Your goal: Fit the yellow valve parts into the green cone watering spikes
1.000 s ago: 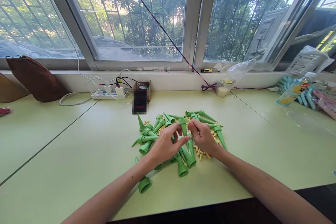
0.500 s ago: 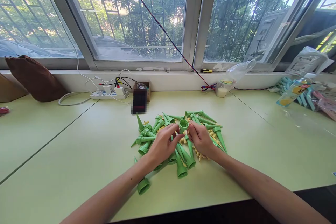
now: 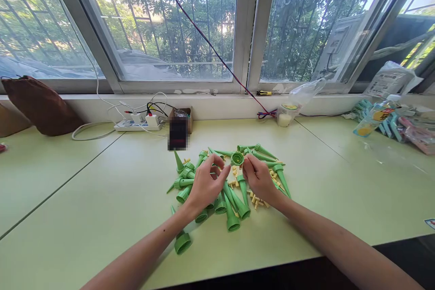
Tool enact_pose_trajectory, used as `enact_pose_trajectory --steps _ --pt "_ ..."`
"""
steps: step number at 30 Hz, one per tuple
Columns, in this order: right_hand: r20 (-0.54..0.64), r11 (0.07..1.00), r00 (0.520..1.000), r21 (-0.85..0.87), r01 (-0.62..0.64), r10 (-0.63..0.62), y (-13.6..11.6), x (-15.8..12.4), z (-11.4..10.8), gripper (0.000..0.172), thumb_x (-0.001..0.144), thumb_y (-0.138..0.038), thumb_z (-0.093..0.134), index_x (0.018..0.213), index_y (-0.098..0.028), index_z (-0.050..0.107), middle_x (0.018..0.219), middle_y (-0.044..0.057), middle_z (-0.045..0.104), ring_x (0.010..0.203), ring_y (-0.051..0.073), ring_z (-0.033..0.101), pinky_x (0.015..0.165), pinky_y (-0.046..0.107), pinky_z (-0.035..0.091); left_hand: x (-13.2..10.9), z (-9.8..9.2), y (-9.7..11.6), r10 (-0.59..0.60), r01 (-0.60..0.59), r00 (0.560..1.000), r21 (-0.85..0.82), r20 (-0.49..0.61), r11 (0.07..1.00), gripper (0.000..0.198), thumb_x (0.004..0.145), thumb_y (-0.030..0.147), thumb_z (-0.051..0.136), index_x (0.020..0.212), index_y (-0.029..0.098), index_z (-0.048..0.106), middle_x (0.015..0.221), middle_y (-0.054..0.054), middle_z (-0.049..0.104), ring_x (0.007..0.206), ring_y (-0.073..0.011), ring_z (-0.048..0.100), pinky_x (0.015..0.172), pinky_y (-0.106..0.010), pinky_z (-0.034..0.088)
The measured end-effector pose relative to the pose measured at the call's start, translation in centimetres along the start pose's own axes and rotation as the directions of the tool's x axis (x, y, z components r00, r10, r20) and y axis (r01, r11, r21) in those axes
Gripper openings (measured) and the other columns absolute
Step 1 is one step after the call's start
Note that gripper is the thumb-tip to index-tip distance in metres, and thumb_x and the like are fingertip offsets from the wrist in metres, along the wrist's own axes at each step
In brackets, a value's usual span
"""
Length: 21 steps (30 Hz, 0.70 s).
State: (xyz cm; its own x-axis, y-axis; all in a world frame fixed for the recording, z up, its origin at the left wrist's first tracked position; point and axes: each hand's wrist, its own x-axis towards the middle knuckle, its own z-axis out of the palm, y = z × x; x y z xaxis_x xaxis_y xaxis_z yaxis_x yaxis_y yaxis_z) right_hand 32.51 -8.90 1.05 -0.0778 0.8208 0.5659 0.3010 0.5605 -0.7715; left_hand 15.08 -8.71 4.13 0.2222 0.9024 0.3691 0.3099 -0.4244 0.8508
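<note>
A green plastic watering spike (image 3: 237,159) is held up over the pile, its round threaded mouth facing me. My right hand (image 3: 261,179) is closed in a pinch at the spike's right side; the fingertips partly hide the grip. Just left of it, my left hand (image 3: 208,182) has its thumb and fingers apart, with nothing seen between them. Below and around both hands lie several more green spikes (image 3: 233,222), pointing in different directions. Small yellow plastic pieces (image 3: 257,200) are scattered among them, mostly under my right hand.
The pale green table (image 3: 102,217) has a single spike (image 3: 182,243) near its front edge. Along the window sill stand a power strip (image 3: 136,124), a small box (image 3: 186,118), a jar (image 3: 284,115) in a plastic bag, and a bottle (image 3: 375,115). A brown bag (image 3: 41,106) lies at the left.
My left hand has let go of the spike and moved a little left, its fingers parting. The spike stays by my right hand, its mouth turned slightly more toward me. The view has shifted slightly.
</note>
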Motion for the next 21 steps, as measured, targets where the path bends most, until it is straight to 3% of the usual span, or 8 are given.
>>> enact_pose_trajectory --steps 3,6,13,21 --pt "0.015 0.999 1.0 -0.048 0.027 -0.026 -0.21 0.02 -0.05 0.038 0.104 -0.039 0.037 0.07 -0.022 0.039 0.059 -0.003 0.042 0.051 0.013 0.037 0.052 0.027 0.031 0.1 0.0 0.0 -0.068 0.083 0.993 -0.161 0.101 0.984 0.046 0.094 0.052 0.05 0.065 0.016 0.052 0.055 0.003 0.05 0.045 -0.0082 0.047 0.044 -0.02 0.037" --pt "0.083 0.997 0.995 -0.058 0.052 -0.047 -0.59 -0.02 0.01 0.039 0.103 -0.041 0.036 0.069 -0.022 0.038 0.059 -0.004 0.042 0.052 0.012 0.036 0.052 0.027 0.031 0.11 0.09 -0.2 -0.119 0.165 0.976 -0.267 0.182 0.949 0.06 0.094 0.061 0.044 0.057 0.015 0.056 0.048 0.001 0.051 0.041 -0.009 0.046 0.04 -0.022 0.036" --pt "0.117 0.998 0.992 -0.036 0.047 -0.042 -0.83 -0.01 -0.05 0.039 0.103 -0.04 0.036 0.068 -0.022 0.034 0.058 -0.005 0.039 0.051 0.011 0.033 0.051 0.026 0.03 0.08 0.1 -0.15 -0.172 0.287 0.944 -0.445 0.281 0.848 0.064 0.09 0.066 0.047 0.06 0.013 0.063 0.059 -0.005 0.064 0.045 -0.0118 0.055 0.038 -0.022 0.039" --pt "0.125 0.998 0.991 -0.031 0.046 -0.041 -0.52 -0.06 -0.16 0.04 0.103 -0.041 0.036 0.068 -0.022 0.036 0.058 -0.004 0.041 0.051 0.011 0.034 0.051 0.025 0.031 0.18 -0.03 -0.15 -0.176 0.29 0.94 -0.414 0.291 0.863 0.06 0.089 0.064 0.053 0.067 0.01 0.068 0.07 -0.011 0.069 0.054 -0.0141 0.06 0.038 -0.02 0.042"
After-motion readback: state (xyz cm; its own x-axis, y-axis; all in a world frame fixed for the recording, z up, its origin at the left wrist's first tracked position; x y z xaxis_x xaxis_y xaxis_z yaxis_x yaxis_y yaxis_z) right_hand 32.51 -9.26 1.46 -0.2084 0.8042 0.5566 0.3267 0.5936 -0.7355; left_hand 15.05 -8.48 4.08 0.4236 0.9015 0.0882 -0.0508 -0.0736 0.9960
